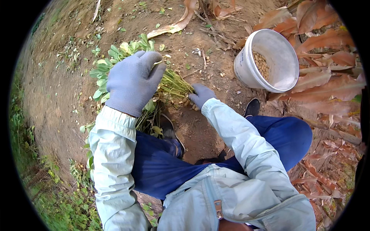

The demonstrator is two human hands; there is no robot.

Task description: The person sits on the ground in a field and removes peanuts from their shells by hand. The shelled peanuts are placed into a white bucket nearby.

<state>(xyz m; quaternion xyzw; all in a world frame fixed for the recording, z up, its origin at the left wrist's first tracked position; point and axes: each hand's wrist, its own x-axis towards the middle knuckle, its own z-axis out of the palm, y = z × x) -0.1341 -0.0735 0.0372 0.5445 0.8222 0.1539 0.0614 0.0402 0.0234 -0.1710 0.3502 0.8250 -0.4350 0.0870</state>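
My left hand [134, 82], in a grey-blue glove, is over the leafy part of a bundle of peanut plants [173, 85]. Its fingers are curled, with a thin pale strip showing between thumb and forefinger; the palm side is hidden, so its hold is unclear. Green leaves [102, 70] spread out beyond this hand. At the root end on the right, the gloved fingers of my right hand [203, 94] close around the stems. A few peanut pods [195, 107] show just below those fingers. More uprooted stems [149, 118] lie under my left wrist, beside my shoe.
A white plastic bucket [277, 63] tilts in view at the right, with peanut pods [261, 65] in it. Dry brown corn leaves [321, 57] surround its far side. My shoes [252, 107] stand on bare soil [199, 131]. Green weeds [66, 208] grow at the lower left.
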